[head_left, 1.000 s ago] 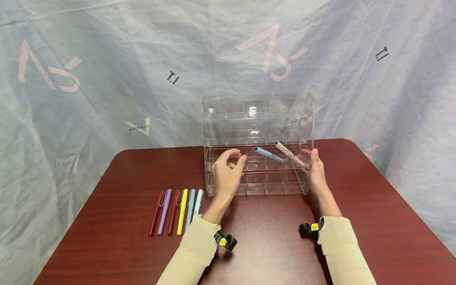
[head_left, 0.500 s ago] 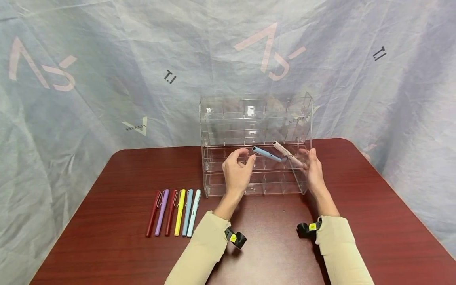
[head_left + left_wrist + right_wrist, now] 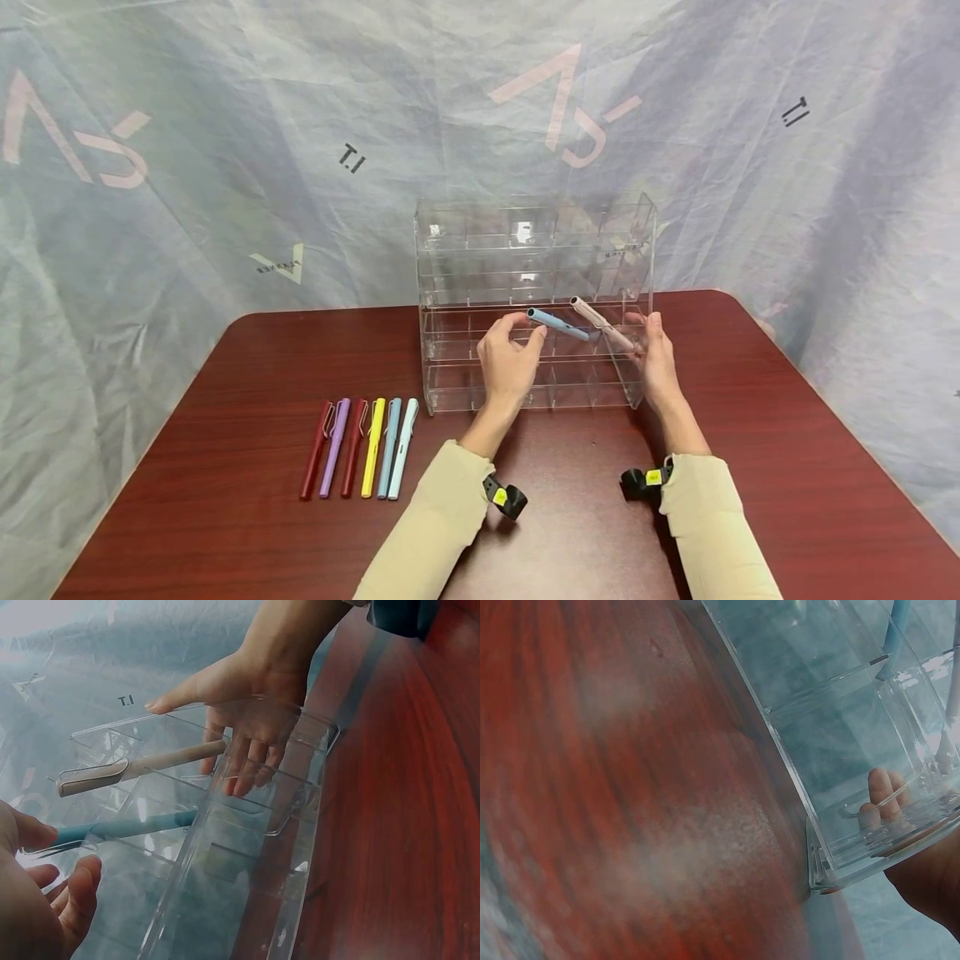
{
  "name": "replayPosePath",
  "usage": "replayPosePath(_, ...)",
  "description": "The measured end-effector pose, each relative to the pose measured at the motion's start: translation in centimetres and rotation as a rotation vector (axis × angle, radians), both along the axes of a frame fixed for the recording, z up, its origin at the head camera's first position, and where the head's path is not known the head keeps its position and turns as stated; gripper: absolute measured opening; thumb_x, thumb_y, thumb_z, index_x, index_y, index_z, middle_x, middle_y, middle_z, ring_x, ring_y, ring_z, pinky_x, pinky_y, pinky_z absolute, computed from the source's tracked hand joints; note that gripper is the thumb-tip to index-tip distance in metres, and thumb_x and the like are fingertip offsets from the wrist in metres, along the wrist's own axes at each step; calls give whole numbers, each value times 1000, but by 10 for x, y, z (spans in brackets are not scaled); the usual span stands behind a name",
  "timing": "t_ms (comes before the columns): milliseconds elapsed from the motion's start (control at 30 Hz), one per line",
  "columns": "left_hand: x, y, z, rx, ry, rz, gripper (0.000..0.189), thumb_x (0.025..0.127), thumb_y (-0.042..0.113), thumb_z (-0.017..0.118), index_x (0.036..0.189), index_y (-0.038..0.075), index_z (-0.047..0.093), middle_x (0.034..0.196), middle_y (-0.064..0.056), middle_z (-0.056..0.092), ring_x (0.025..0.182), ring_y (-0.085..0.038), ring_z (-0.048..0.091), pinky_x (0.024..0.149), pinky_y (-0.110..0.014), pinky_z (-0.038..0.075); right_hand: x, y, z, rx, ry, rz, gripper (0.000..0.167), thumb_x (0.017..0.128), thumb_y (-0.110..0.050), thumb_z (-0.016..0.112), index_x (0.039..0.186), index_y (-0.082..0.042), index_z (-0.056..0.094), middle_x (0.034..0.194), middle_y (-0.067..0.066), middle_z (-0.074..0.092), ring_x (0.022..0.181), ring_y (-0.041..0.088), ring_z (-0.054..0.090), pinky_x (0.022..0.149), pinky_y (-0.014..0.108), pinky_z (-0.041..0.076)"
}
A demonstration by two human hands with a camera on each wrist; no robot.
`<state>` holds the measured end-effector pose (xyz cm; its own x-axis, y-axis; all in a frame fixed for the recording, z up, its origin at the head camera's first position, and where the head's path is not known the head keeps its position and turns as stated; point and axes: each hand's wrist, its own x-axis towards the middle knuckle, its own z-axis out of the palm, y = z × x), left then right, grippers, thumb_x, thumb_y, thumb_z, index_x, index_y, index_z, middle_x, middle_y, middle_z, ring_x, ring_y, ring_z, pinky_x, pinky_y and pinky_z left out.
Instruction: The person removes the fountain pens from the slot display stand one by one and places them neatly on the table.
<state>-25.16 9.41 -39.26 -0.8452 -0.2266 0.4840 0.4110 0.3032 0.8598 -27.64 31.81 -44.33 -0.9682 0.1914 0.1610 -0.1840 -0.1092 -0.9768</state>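
A clear acrylic tiered rack [image 3: 495, 385] stands at the back of the table. Inside lean a light blue capped pen [image 3: 558, 323] and a pale pink capped pen [image 3: 600, 321], both tilted with capped ends up to the left. My left hand [image 3: 510, 358] is at the blue pen's upper end. In the left wrist view, its index fingertip overlaps the blue pen [image 3: 142, 825], while the thumb is apart from it. My right hand [image 3: 660, 367] rests against the rack's right side, its extended fingers [image 3: 259, 761] showing through the clear panel.
To the left of the rack, several capped pens lie side by side on the table [image 3: 247, 417]: dark red, purple [image 3: 335, 450], yellow [image 3: 372, 450], blue and white [image 3: 403, 450]. A printed grey cloth [image 3: 225, 167] hangs behind the table.
My left hand has moved right, from the rack's left part to the blue pen's upper end. The right hand stays at the rack's side, and both pens keep their places in it.
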Motion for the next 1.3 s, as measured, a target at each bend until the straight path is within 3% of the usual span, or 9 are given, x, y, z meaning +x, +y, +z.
replayPosePath(233,-3,14,-2,-20,-13,1,19,81,15,77,98,5,75,81,-10,72,47,-3,54,69,-25,52,2,-1,1,4,11,-4,70,105,-58,24,136,2,44,93,-18,68,84,-4,63,71,17,45)
replayPosePath(400,-6,24,-2,-40,6,-1,13,81,15,76,91,7,73,76,-13,69,54,-11,55,64,-23,47,2,-3,1,7,28,-11,69,104,-59,27,133,0,47,93,-18,68,83,-3,62,70,18,44)
replayPosePath(533,-6,29,-2,-31,4,7,10,81,14,76,88,8,73,75,-14,68,58,-11,53,61,-21,44,2,-4,1,12,18,-12,71,103,-61,25,134,0,46,93,-19,68,85,-3,62,73,19,45)
replayPosePath(800,-7,32,-4,26,-24,-20,8,83,12,75,88,7,72,74,-12,70,45,0,50,58,-16,44,3,-4,2,17,16,-17,73,104,-60,24,136,2,44,93,-18,67,85,-4,62,72,18,45)
replayPosePath(1067,-6,30,-2,148,-50,-87,6,86,8,71,91,5,71,50,-17,65,34,4,48,40,-17,42,3,-4,0,-3,36,-6,67,104,-58,25,131,-1,47,92,-17,69,84,-4,64,71,17,46)
replayPosePath(1167,-6,28,-2,180,-45,-95,7,87,8,70,93,4,71,52,-18,65,33,-5,52,35,-18,40,3,-3,0,-8,41,-4,65,105,-58,26,130,-2,49,93,-17,69,84,-3,64,69,16,45)
replayPosePath(1300,-7,25,-1,238,-14,-122,7,87,4,70,92,0,70,65,-22,69,39,-31,59,34,-19,42,2,-3,0,-7,40,-3,68,104,-59,26,132,0,48,94,-16,68,84,-3,64,70,16,45)
